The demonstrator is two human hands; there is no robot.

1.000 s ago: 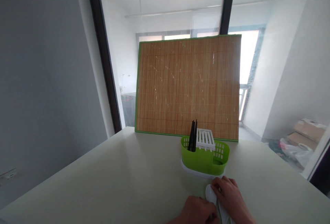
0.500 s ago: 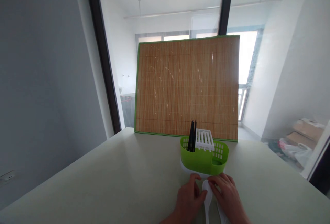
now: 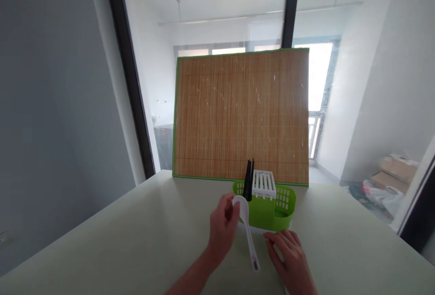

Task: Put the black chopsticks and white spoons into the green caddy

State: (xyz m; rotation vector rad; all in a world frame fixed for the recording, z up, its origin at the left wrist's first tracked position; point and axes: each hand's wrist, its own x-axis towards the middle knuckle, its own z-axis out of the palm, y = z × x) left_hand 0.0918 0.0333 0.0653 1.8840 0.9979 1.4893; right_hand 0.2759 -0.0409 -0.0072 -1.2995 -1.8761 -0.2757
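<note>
My left hand [image 3: 223,222] is closed on the bowl of a white spoon [image 3: 245,215], raised in front of the utensil holder's left end. The spoon's handle slants down to the right. A green plastic utensil holder [image 3: 260,213] with a white base stands beyond my hands. Several black chopsticks [image 3: 248,179] stick up from its left part, and a white slatted rack [image 3: 264,183] sits on its middle. Just in front of the holder, my right hand [image 3: 288,252] is low over the table with fingertips pinched. What they hold, if anything, is hidden; a thin white edge shows below this hand.
A bamboo mat [image 3: 241,118] with green edging stands upright at the back of the pale table [image 3: 136,240]. Behind it is a glass partition with a dark frame [image 3: 131,77]. Cardboard boxes [image 3: 397,172] and plastic bags lie on the floor at right.
My left hand has lifted the white spoon up and to the left, and my right hand has let go of it. The view has shifted slightly.
</note>
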